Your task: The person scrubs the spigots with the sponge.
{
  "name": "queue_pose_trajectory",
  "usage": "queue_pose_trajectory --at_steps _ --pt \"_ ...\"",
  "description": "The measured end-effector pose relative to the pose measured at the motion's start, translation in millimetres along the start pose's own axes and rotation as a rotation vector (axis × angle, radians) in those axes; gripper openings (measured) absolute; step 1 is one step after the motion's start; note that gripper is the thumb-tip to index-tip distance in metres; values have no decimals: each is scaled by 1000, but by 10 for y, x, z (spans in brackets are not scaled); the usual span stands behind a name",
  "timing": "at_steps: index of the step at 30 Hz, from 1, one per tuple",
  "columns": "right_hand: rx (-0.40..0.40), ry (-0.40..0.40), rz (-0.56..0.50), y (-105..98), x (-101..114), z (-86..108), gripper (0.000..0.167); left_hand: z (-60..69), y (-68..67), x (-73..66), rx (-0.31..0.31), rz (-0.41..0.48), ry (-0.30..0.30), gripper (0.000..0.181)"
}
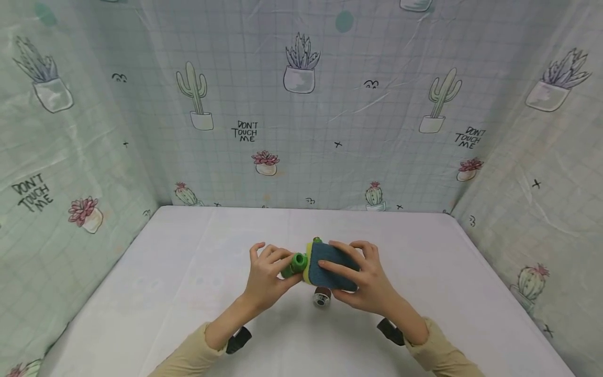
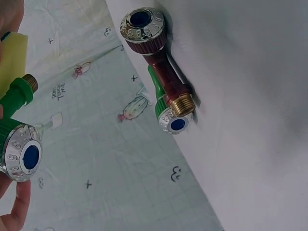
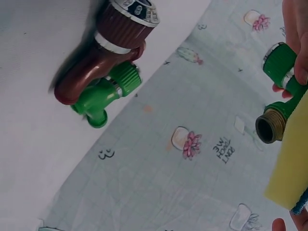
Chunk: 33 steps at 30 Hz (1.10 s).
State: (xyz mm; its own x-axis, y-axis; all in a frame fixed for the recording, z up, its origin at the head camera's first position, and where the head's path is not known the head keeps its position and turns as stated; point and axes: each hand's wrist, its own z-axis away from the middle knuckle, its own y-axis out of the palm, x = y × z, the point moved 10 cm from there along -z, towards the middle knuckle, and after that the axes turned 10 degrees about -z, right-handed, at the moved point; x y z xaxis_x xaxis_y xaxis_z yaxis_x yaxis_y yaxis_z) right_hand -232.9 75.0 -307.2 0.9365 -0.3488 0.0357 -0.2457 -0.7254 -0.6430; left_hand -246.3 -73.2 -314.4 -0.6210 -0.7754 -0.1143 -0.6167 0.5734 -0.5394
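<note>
My left hand [image 1: 266, 280] grips a green tap [image 1: 296, 264] with a knob of silver rim and blue centre, seen in the left wrist view [image 2: 21, 151]; its threaded brass end shows in the right wrist view. My right hand [image 1: 372, 280] holds a sponge [image 1: 332, 267], blue on one face and yellow on the other, fingers spread over the blue face. The sponge's yellow side [image 3: 291, 159] lies against the green tap. Part of the tap is hidden by fingers and sponge.
A brown tap [image 1: 322, 297] lies on the white table [image 1: 202, 262] below the hands. Beside it, a second green tap [image 3: 98, 98] lies on the table. Black objects [image 1: 238, 340] sit by both wrists. A patterned cloth [image 1: 301, 115] surrounds the table's back and sides.
</note>
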Motion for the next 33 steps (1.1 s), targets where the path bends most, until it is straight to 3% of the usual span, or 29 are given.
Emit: queue_pose_trajectory --at_steps 4,11,15,26,30,33 --pt "-1 -12 32 -15 -3 -13 43 -14 4 1 21 -15 -31 31" --pt "-15 -34 141 -56 -71 105 39 -38 2 88 54 -2 -141 25" --pt "0 -26 200 -60 -123 186 38 -44 -8 137 81 -51 -170 25" --pt "53 102 201 -122 -317 353 41 3 25 461 226 -121 -289 30" --pt "61 126 202 -131 -350 394 42 0 15 578 267 -146 -297 30" --pt "57 135 200 -138 -367 412 42 -5 19 662 302 -195 -270 30"
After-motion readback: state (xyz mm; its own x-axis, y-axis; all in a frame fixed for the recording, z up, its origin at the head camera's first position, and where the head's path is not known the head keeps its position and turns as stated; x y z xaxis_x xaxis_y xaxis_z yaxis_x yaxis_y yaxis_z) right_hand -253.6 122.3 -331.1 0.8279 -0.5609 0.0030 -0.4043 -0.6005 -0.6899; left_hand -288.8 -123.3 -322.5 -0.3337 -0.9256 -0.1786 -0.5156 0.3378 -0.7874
